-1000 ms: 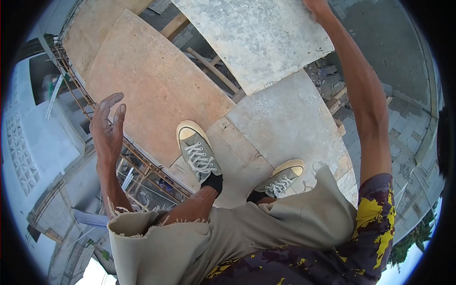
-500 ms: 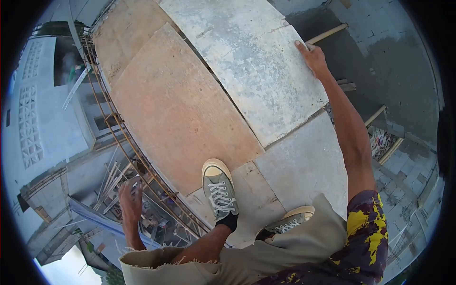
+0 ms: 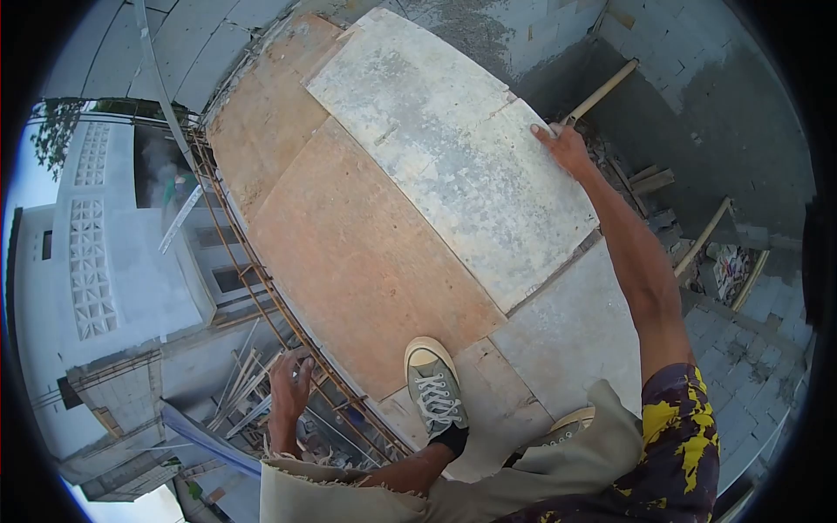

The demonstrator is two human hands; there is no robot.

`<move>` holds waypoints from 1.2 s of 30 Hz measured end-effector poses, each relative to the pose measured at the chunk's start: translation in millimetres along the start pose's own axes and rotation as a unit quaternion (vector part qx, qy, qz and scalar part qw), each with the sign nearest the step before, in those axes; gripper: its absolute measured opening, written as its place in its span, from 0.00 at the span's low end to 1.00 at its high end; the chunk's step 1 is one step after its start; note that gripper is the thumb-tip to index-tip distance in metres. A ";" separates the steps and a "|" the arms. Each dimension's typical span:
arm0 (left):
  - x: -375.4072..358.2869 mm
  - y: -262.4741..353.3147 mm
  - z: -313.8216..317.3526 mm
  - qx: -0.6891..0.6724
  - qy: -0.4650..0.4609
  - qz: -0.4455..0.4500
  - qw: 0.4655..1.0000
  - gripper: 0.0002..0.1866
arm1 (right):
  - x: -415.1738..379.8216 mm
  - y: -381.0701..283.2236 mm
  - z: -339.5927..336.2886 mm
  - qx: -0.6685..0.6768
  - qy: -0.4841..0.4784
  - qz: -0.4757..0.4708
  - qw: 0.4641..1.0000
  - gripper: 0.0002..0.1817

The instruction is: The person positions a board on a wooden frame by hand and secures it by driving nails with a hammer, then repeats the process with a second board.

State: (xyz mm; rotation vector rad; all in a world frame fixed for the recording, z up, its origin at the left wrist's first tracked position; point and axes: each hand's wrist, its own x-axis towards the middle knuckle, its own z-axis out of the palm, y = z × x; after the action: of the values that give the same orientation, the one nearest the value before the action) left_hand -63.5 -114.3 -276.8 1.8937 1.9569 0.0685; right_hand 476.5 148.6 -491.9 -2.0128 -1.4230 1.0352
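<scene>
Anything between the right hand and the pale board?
Nothing visible: the right hand is directly on the edge of the pale board. The brown board lies along the opposite side.

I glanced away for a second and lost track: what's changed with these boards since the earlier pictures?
The whitish board has shifted left toward the orange-brown board, narrowing their gap to a thin seam. The right hand still holds its right edge; the left hand remains free.
</scene>
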 end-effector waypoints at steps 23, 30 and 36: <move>-31.6 -38.9 20.8 -0.023 -0.050 -0.091 0.994 0.13 | -32.5 -7.2 -18.0 -0.014 -0.104 0.069 0.992 0.46; -9.2 -13.9 21.2 -0.023 -0.084 -0.111 0.990 0.12 | -12.7 14.0 -18.6 -0.133 -0.121 0.109 0.978 0.61; -20.0 -18.8 22.5 -0.015 -0.075 -0.104 0.992 0.13 | -13.4 15.7 -16.7 -0.093 -0.117 0.082 0.985 0.64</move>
State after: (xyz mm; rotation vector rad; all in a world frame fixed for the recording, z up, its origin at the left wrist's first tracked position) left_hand -74.2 -140.5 -298.1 1.6157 2.0249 -0.1006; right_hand 496.5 131.4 -489.0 -2.2332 -1.5414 1.2887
